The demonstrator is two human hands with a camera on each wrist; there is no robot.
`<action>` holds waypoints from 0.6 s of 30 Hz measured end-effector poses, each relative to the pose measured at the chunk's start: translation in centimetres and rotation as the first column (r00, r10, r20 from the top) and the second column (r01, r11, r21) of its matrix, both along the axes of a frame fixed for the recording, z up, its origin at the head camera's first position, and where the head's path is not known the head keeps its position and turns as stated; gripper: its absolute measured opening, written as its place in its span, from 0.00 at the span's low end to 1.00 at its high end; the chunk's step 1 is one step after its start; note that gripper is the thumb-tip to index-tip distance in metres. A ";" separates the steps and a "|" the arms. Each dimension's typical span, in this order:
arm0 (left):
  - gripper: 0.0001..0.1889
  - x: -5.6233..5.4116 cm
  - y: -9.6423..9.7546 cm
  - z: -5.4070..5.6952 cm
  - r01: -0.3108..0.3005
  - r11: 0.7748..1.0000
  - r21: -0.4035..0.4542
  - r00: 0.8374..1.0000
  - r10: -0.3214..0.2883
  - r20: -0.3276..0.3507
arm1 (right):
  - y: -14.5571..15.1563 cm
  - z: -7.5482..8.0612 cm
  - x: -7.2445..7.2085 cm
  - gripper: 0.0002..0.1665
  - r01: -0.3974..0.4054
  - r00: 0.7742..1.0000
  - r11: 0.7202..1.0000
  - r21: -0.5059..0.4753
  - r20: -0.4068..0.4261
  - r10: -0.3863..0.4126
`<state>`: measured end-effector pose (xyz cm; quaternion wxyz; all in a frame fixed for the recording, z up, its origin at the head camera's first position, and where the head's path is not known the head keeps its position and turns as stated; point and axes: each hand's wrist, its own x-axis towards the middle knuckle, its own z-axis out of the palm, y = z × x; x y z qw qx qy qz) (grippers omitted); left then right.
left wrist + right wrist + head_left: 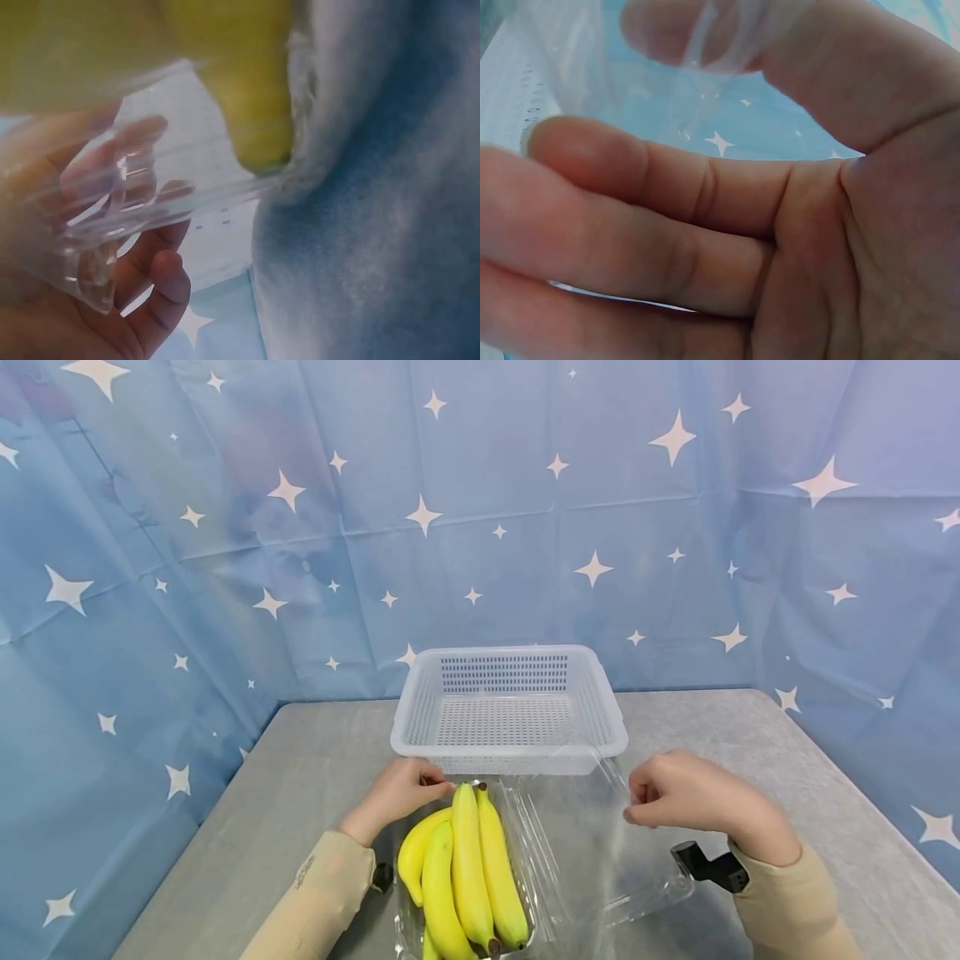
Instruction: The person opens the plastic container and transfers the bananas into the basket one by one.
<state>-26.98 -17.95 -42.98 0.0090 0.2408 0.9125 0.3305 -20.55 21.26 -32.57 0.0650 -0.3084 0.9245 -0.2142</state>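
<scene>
A clear plastic clamshell box stands unfolded, several yellow bananas (468, 868) lying in its tray (400, 922). My left hand (405, 789) grips the tray's far left corner; the left wrist view shows the fingers (161, 281) bent around the see-through plastic. To the right, the hinged clear lid (573, 839) is swung out from the tray and tilted up. Its right edge is held by my right hand (678, 797), fingers curled. In the right wrist view, clear film-like plastic (577, 56) passes between thumb and forefinger and overlaps the thumb tip.
A white perforated plastic basket (510, 750) stands behind the box, near the back of the grey table (322, 760). A blue star-printed curtain (487, 468) hangs behind and along the sides. Both sleeved wrists carry small black camera mounts (712, 866).
</scene>
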 end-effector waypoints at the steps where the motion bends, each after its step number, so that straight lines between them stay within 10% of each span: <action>1: 0.10 0.1 -0.1 0.0 -0.008 1.000 0.003 1.000 0.008 0.005 | 0.0 0.0 0.0 0.14 0.002 1.000 1.000 0.002 0.001 -0.002; 18: 0.22 2.3 -6.1 0.0 -0.187 0.968 0.169 0.967 0.151 0.203 | -0.1 -0.3 -0.3 0.19 0.008 1.000 1.000 -0.001 0.016 -0.008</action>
